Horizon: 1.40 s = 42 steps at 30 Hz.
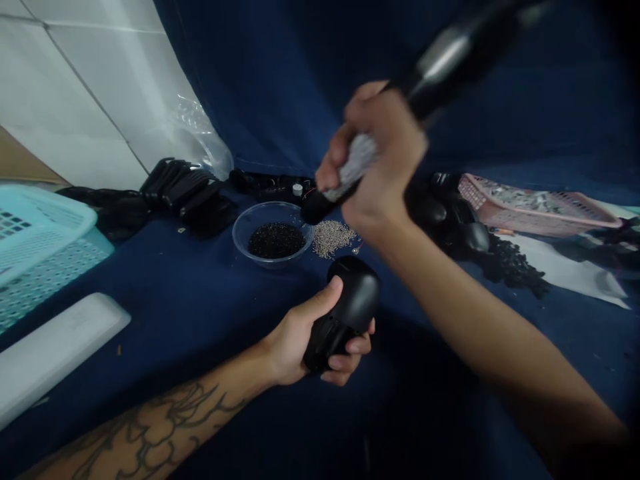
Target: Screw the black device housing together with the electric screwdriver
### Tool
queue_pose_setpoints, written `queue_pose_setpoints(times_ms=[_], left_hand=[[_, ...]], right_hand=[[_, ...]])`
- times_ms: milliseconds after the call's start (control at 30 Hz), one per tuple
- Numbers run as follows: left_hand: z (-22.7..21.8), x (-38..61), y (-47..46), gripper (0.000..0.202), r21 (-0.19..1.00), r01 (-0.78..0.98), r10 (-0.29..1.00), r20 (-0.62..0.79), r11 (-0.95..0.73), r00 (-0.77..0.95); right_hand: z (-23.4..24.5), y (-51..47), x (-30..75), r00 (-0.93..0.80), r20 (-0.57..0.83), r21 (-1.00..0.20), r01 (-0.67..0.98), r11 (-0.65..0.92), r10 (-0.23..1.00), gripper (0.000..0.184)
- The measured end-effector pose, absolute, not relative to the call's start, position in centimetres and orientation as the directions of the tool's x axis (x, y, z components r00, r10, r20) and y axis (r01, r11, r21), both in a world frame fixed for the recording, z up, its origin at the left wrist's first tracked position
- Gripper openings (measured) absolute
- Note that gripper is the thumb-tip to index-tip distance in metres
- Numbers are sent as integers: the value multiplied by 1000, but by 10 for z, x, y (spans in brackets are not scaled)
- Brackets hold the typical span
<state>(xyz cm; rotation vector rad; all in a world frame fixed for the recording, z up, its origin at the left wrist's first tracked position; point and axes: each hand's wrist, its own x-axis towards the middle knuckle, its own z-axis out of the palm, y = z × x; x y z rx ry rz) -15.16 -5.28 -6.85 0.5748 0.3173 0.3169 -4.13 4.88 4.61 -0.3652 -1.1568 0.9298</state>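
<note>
My left hand (310,333) is closed around a black computer mouse (357,293), its thumb on the near left edge and fingers underneath. The rounded shell faces up and a recessed part shows nearer my palm. Above and to the right, my right hand (383,153) grips a black electric screwdriver (440,63) with grey wrapping on its handle, held slanted and blurred by motion. Beyond the mouse stand a clear bowl (240,243) of small black screws (277,240) and a loose pile of silvery screws (333,238).
A turquoise basket (65,257) and a long white block (65,347) lie at the left. Black plastic parts (185,193) are stacked behind. On the right are more black shells (473,237), small black pieces (515,263), white paper (575,267) and a pink basket (540,220).
</note>
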Motion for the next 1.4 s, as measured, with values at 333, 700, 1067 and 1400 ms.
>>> queue_pose_setpoints(times_ms=[333, 700, 1067, 1400], left_hand=[[-73, -154, -53, 74, 497, -226, 369, -209, 838, 906], [-72, -150, -48, 75, 552, -505, 685, -176, 664, 707], [-62, -143, -49, 81, 592, -484, 669, -130, 645, 732], [-65, -143, -47, 74, 548, -516, 661, -93, 659, 745]], right_hand=[[5, 65, -70, -117, 527, -800, -401, 446, 842, 16], [57, 14, 26, 212, 648, -664, -315, 679, 732, 14], [33, -19, 54, 195, 518, -769, -321, 553, 833, 7], [26, -28, 40, 48, 499, -813, -319, 487, 865, 9]])
